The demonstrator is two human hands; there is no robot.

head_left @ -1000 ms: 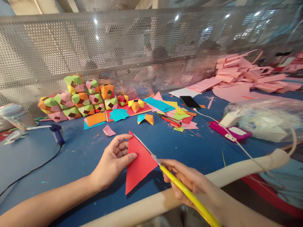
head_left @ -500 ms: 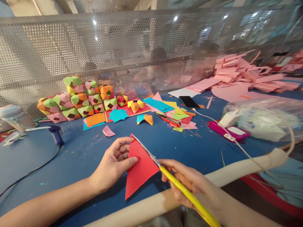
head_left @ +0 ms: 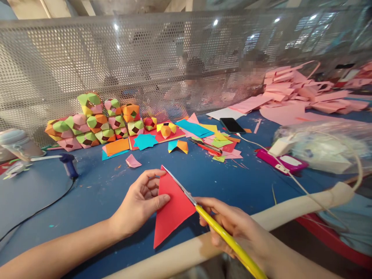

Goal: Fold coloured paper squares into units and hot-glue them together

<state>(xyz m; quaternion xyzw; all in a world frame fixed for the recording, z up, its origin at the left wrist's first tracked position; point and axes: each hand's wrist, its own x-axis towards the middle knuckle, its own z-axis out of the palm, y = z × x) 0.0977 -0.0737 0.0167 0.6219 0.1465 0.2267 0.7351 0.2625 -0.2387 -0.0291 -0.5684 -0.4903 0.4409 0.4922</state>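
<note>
My left hand (head_left: 142, 201) pinches a piece of red paper (head_left: 173, 211) along its left side, the thumb lying on top. My right hand (head_left: 226, 224) is closed around the yellow handle of a pair of scissors (head_left: 221, 230). Their metal blades lie along the paper's upper right edge, with the tip near its top corner. The blades look closed or nearly so. Just beyond my left fingers, a small folded pink paper piece (head_left: 133, 161) rests on the blue table (head_left: 95, 205).
Stacked paper balls (head_left: 97, 124) stand at the back left, near a glue gun (head_left: 69, 166). Coloured paper sheets (head_left: 194, 128) and a box cutter (head_left: 206, 146) lie at the centre back. To the right are a phone (head_left: 232, 125), a magenta power strip (head_left: 281, 162) and piled pink paper (head_left: 296, 91).
Almost nothing differs. The red paper's lower corner and both hands have shifted very slightly, and the scissors stay along the same edge.
</note>
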